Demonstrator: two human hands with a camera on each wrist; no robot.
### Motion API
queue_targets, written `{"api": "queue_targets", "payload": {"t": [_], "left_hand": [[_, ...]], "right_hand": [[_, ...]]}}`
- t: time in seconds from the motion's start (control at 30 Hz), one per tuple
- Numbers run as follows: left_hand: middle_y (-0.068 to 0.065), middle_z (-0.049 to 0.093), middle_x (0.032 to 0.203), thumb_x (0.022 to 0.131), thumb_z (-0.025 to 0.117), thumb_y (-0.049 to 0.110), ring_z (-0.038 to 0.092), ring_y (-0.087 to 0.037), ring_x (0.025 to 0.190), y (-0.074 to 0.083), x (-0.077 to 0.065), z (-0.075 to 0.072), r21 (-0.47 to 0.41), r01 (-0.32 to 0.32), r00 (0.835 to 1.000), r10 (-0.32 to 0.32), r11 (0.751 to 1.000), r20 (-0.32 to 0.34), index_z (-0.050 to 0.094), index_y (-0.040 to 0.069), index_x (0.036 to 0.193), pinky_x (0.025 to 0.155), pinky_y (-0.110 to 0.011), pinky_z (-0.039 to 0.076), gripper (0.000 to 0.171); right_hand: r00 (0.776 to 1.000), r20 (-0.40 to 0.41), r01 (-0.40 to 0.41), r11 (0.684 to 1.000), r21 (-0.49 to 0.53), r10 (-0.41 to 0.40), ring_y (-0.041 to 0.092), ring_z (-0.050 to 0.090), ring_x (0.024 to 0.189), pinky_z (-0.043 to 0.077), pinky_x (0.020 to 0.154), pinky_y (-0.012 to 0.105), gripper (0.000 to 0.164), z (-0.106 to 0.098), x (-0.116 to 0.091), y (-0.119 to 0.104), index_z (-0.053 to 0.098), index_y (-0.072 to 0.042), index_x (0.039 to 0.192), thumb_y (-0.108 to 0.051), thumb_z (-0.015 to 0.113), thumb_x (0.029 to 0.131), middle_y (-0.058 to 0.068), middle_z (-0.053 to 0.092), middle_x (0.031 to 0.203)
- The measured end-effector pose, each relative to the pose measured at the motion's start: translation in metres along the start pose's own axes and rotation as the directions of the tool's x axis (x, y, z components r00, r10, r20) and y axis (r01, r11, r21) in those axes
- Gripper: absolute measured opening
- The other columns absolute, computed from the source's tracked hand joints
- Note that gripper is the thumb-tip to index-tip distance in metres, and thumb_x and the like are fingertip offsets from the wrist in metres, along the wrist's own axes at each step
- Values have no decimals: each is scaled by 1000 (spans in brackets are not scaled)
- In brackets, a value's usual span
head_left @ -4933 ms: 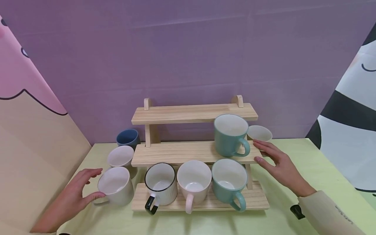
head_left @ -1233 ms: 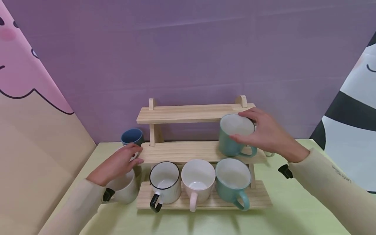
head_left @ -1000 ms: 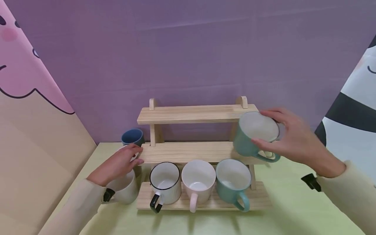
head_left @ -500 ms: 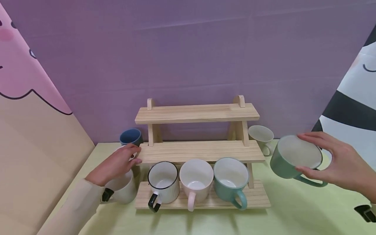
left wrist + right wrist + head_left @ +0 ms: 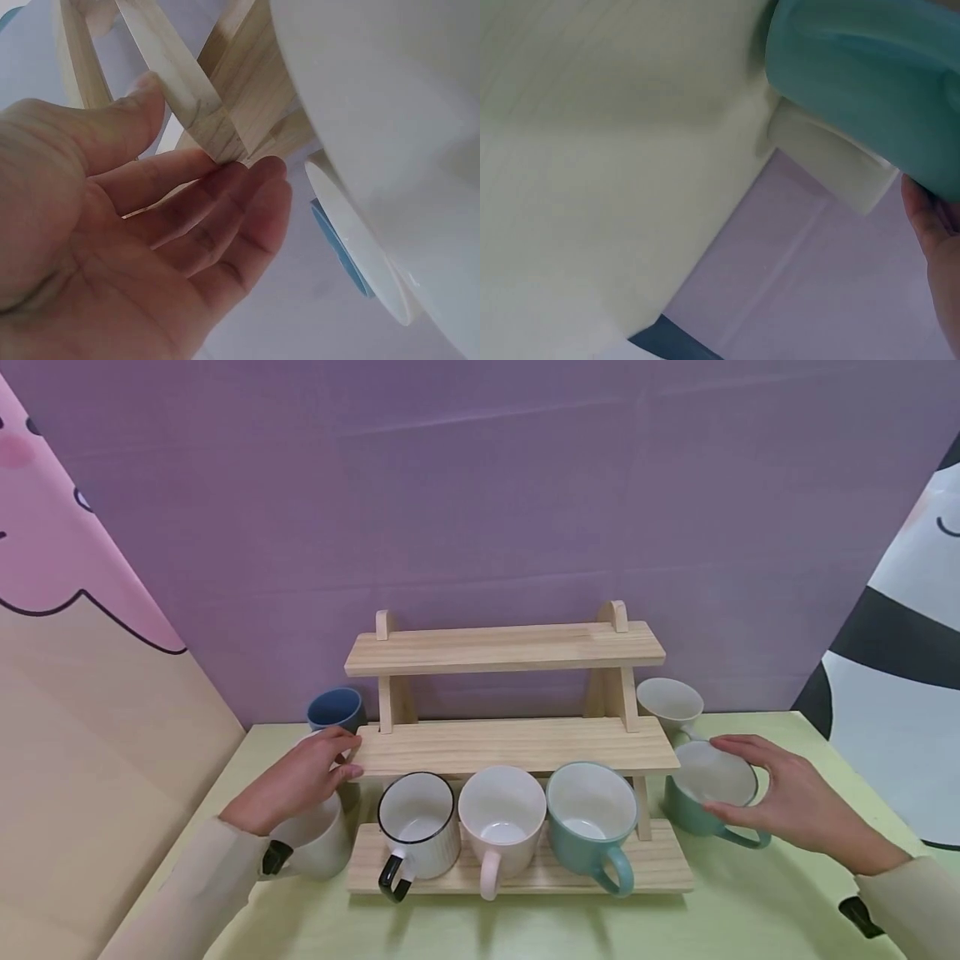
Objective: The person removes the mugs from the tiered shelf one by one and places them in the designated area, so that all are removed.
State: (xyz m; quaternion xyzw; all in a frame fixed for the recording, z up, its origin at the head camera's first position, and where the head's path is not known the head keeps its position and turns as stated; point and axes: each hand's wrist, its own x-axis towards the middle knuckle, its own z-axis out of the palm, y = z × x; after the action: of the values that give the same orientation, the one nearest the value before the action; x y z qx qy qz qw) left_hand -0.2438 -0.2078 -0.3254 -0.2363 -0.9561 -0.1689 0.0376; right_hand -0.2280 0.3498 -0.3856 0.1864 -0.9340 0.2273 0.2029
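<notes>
My right hand (image 5: 795, 797) grips a teal mug (image 5: 684, 806) by its rim, on the table just right of the wooden three-tier rack (image 5: 510, 747). The right wrist view shows this teal mug (image 5: 855, 97) low by the tabletop, fingertips against its side. At the rack's other side my left hand (image 5: 300, 781) holds the left end of the middle shelf. Its thumb and fingers are round the plank (image 5: 184, 82) in the left wrist view. On the bottom shelf stand a white mug with black rim (image 5: 420, 843), a pale pink mug (image 5: 501, 827) and another teal mug (image 5: 588, 827).
Left of the rack are a blue mug (image 5: 337, 710) and a white mug (image 5: 322, 852); another white one is mostly hidden behind my left hand. A white cup (image 5: 670, 700) stands behind the gripped teal mug. A purple backdrop (image 5: 495, 510) closes off the back.
My left hand has gone from the front white mug to the middle shelf's end. My right hand has lifted the teal mug off the middle shelf and brought it down to the right.
</notes>
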Motion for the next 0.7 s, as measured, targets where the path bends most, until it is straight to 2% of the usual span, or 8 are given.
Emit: {"api": "queue_targets", "payload": {"t": [0.1,0.27,0.5,0.7], "left_hand": [[-14,58,102,86,68,7,62,-26,89,0,-1,-1,14,-9,1000,9,1000,-3,60,-4,112,75,-37,53,29],[-17,58,107,86,68,9,59,-30,94,-1,-1,-1,40,-19,1000,20,999,-9,60,-6,117,81,-41,51,35],[-18,57,111,87,68,11,59,-31,97,-5,-1,3,50,25,1000,-25,998,2,57,-8,123,84,-43,50,43],[-17,57,109,86,69,10,59,-30,95,-5,0,3,44,4,1000,-4,999,-5,57,-8,122,83,-42,50,41]], "right_hand": [[1000,3,-6,1000,13,6,31,53,101,45,72,42,81,8,3,0,58,-3,124,-41,89,60,14,55,123],[998,18,-66,996,51,65,41,49,107,42,74,61,83,14,9,-1,53,-1,129,-38,88,63,22,50,127],[992,55,-118,992,54,115,45,46,107,41,74,61,85,17,17,3,48,4,133,-40,83,70,28,48,124],[988,87,-134,988,75,127,43,49,105,44,75,57,84,15,18,10,46,3,135,-40,81,73,27,47,124]]}}
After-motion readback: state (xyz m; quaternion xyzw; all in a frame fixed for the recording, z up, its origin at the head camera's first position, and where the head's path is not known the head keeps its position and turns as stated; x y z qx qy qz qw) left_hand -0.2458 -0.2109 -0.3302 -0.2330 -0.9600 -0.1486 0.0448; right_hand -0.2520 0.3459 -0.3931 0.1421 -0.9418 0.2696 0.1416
